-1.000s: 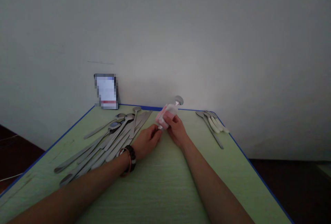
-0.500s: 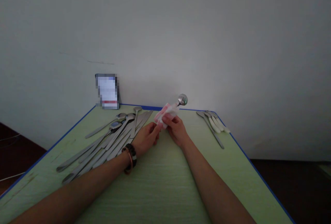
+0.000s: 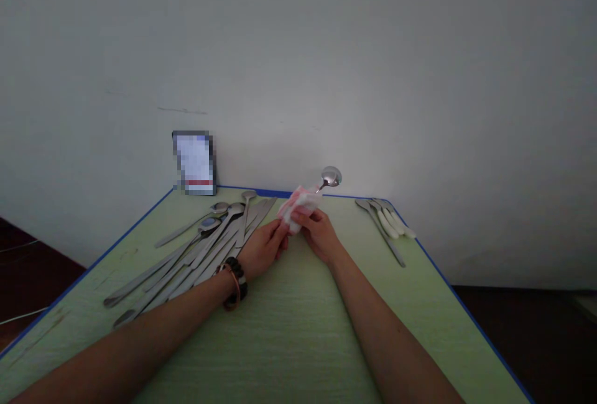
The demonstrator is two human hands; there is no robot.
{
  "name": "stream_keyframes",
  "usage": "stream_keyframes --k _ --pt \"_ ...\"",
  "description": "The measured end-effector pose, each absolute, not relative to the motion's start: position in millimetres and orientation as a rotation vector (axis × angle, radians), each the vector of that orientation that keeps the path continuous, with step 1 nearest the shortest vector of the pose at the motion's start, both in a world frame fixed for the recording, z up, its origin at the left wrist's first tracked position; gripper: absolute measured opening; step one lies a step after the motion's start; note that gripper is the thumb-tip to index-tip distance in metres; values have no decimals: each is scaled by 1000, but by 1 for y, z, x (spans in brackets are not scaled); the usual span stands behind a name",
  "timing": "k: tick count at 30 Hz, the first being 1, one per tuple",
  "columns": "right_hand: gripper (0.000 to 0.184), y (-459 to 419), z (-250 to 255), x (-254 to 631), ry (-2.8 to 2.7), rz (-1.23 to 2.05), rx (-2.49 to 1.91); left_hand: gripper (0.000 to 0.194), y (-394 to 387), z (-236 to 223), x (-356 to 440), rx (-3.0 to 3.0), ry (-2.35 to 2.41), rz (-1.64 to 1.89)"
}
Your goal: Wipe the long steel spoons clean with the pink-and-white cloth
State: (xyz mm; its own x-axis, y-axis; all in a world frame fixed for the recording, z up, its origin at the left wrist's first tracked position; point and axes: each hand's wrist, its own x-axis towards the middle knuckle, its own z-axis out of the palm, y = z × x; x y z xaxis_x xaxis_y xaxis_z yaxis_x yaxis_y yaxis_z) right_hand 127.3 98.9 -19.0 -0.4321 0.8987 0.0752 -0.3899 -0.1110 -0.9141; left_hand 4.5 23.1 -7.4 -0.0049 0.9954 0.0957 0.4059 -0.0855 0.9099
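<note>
I count one shiny silver metal spoon (image 3: 331, 176), bowl before the grey wall (image 3: 420, 93), handle mostly hidden by one folded pink-and-white cloth (image 3: 298, 204). Right hand (image 3: 318, 233) closed on cloth; left hand (image 3: 262, 247) pinches handle's end, contact hidden. Overlapping grey metal cutlery (image 3: 219, 230): uncountable.

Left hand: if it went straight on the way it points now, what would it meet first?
The pink-and-white cloth, right at the left hand's fingertips. Past it, roughly in line, is the bowl of the spoon, though depth is unclear here.
</note>
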Motion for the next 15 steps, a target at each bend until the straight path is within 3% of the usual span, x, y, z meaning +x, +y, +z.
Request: stream_keyframes --k 15 --pt "24 103 -25 130 -1243 1774 -636 39 23 -12 0 1584 1401 1078"
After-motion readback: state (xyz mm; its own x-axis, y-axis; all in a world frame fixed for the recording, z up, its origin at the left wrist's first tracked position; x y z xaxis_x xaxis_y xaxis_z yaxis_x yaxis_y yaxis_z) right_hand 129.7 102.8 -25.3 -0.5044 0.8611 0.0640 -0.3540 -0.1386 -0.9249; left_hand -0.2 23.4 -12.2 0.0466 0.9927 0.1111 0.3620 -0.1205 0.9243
